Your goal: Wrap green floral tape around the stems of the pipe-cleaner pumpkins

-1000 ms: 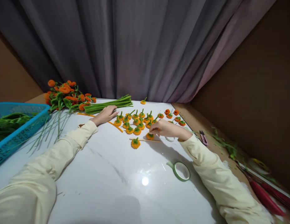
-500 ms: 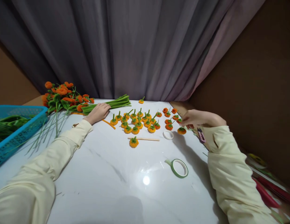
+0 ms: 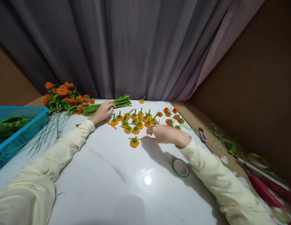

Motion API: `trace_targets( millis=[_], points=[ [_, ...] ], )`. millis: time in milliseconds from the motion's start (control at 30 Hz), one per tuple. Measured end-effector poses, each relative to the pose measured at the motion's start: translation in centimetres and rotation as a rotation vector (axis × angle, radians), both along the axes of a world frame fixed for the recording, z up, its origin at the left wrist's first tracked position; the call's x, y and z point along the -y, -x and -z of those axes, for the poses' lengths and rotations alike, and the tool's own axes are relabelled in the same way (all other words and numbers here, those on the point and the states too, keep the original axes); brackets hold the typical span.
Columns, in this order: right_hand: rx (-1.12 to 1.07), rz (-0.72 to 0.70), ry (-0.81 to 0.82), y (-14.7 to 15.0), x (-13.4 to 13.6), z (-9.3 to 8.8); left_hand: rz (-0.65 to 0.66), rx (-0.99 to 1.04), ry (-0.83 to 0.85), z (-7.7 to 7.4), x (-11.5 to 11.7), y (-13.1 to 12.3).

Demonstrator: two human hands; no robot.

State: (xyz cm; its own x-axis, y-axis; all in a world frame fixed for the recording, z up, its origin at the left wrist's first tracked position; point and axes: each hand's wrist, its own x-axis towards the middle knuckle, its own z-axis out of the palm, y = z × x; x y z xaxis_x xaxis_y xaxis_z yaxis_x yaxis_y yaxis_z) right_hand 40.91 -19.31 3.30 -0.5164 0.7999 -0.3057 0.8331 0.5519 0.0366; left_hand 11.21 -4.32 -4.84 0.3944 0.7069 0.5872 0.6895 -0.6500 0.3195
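My left hand (image 3: 103, 110) reaches to the near end of a bundle of green stems (image 3: 117, 102), fingers curled onto them. My right hand (image 3: 164, 134) lies low on the white table (image 3: 112, 181), its fingers closed down over the right end of a thin wooden stick (image 3: 137, 138). One small orange pumpkin piece with a green top (image 3: 134, 142) sits just below the stick. Several more pumpkin pieces (image 3: 136, 120) lie in a cluster between my hands. Darker orange ones (image 3: 172, 116) lie beyond my right hand.
A roll of green tape (image 3: 180, 167) lies by my right forearm. Pink snips (image 3: 203, 134) rest on the brown ledge at right, with red items (image 3: 264, 190) farther down. A bunch of orange flowers (image 3: 63, 97) and a blue basket (image 3: 18, 131) of greenery stand at left.
My right hand went out to the right edge of the pumpkins, then came back left onto the stick. My left hand slid from the table up to the green stems.
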Motion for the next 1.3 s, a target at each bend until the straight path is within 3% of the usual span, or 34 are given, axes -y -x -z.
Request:
trace_targets(
  millis=[100,167,300,500,667,967,1300],
  points=[
    [-0.055,-0.064,0.038,1.6,-0.1,2.1,0.028,0.068,0.067,-0.6,0.6,-0.9],
    [-0.050,-0.049,0.045,1.9,-0.1,2.5,0.040,0.118,0.128,-0.9,0.9,-1.6],
    [0.018,0.021,0.128,1.0,0.0,1.8,0.040,0.228,0.294,-1.0,1.3,-2.9],
    [0.136,0.201,0.327,-1.8,-0.9,0.8,0.028,0.461,0.618,0.5,1.4,-4.0],
    [0.055,0.396,0.534,-3.7,-2.1,0.5,0.023,0.743,0.855,0.7,0.9,-4.3],
    [0.013,0.371,0.351,-4.1,-3.8,0.8,0.059,1.123,1.127,-0.8,1.0,-3.6],
    [0.007,0.516,0.180,-4.4,-4.4,0.6,0.033,1.201,1.107,-0.7,1.3,-4.4]
  ],
)
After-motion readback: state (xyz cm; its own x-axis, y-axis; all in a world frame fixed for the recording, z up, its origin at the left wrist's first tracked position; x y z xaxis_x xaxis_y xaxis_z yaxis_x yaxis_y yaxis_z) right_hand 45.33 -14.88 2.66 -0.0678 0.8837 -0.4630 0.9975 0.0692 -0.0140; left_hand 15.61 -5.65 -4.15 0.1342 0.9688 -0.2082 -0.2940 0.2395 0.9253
